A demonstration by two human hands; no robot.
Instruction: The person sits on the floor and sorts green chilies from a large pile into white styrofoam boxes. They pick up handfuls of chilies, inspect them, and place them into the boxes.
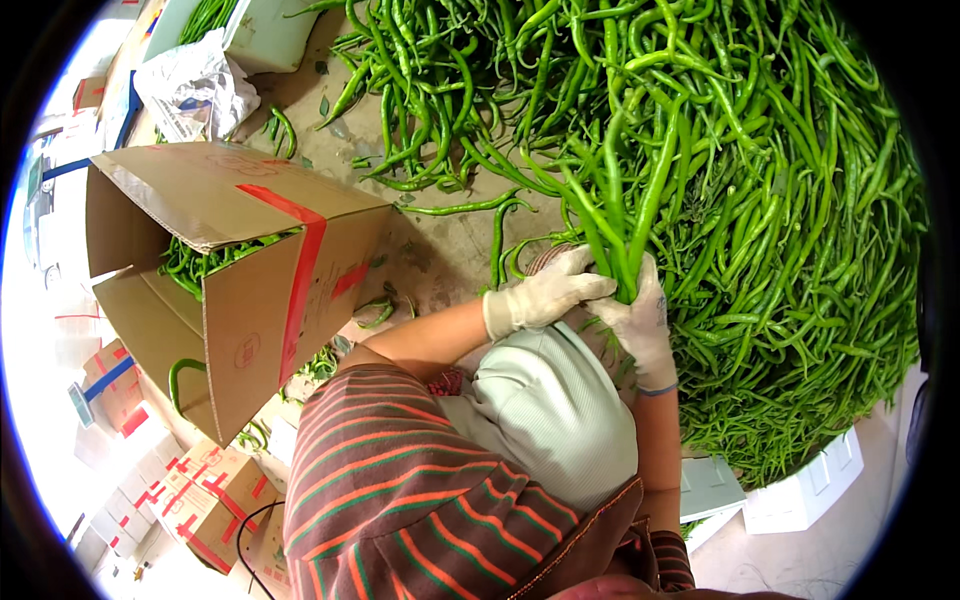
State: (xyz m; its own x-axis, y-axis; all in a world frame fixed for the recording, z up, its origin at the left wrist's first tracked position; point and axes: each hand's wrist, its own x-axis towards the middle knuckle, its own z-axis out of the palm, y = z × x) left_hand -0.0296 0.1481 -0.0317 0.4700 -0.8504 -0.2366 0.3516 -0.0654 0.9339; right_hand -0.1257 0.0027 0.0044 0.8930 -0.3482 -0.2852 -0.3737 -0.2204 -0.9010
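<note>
Long, slender green peppers [648, 212], bunched between the white-gloved left hand [546, 293] and right hand [640, 320], might scatter if either grip loosens.

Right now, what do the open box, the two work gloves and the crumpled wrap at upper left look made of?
Open box: matte brown cardboard, likely corrugated; stiff panels, folded flaps.
Left glove and right glove: matte off-white, probably knitted fabric; soft, close-fitting, weave too fine to confirm.
Crumpled wrap: shiny, whitish, probably thin plastic film; sharp creases, bright glints.
</note>
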